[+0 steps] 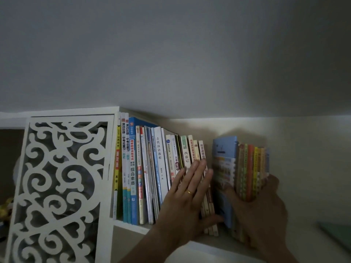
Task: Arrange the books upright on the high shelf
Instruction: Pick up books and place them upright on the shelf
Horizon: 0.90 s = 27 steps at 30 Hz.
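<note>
The left hand (187, 194), fingers straight and together, lies flat against the spines of the long row of books (152, 171) at lower centre of the frame, a ring (189, 191) on one finger. The right hand (260, 207), at lower right, wraps its thumb and fingers round the small stack of books (247, 169), with a blue book (225, 162) on the stack's left side. A narrow gap separates the stack from the row; to the stack's right the shelf (131, 225) stands open as far as the pale wall (303, 158). The row fills the shelf from the white fretwork panel (57, 177) at left to the left hand. All books stand with long axes near vertical and spines facing the viewer; those under the left hand appear to lean slightly left, though the dim light makes this uncertain. The ceiling (171, 54) occupies the upper frame, close above the tallest books.
</note>
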Each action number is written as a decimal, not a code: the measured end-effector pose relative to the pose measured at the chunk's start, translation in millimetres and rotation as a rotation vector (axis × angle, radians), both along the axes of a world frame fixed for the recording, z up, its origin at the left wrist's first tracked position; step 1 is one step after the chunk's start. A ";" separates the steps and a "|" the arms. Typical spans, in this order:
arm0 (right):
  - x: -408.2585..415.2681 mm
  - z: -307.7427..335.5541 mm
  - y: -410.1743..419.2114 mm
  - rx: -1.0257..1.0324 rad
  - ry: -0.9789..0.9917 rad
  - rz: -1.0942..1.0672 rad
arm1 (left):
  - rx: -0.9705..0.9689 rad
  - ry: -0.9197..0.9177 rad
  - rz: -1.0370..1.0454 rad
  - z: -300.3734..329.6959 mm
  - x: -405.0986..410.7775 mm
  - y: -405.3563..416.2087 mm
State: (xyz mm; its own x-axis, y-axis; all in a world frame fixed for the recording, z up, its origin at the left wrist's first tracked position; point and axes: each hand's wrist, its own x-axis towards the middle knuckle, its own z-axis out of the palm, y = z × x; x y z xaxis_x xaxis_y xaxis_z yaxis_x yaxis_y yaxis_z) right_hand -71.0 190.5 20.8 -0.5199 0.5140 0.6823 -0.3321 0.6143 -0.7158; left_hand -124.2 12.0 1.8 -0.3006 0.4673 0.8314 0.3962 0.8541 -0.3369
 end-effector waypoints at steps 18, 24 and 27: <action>-15.7 -15.0 -11.4 0.372 -0.098 0.096 | -0.042 -0.063 0.017 1.8 14.0 -16.0; 10.2 -12.0 4.2 0.346 -0.248 0.212 | 0.098 -0.110 -0.222 -0.5 44.2 6.9; 35.2 -19.7 39.5 0.462 -0.206 0.083 | 0.096 -0.022 -0.377 -3.5 61.1 48.7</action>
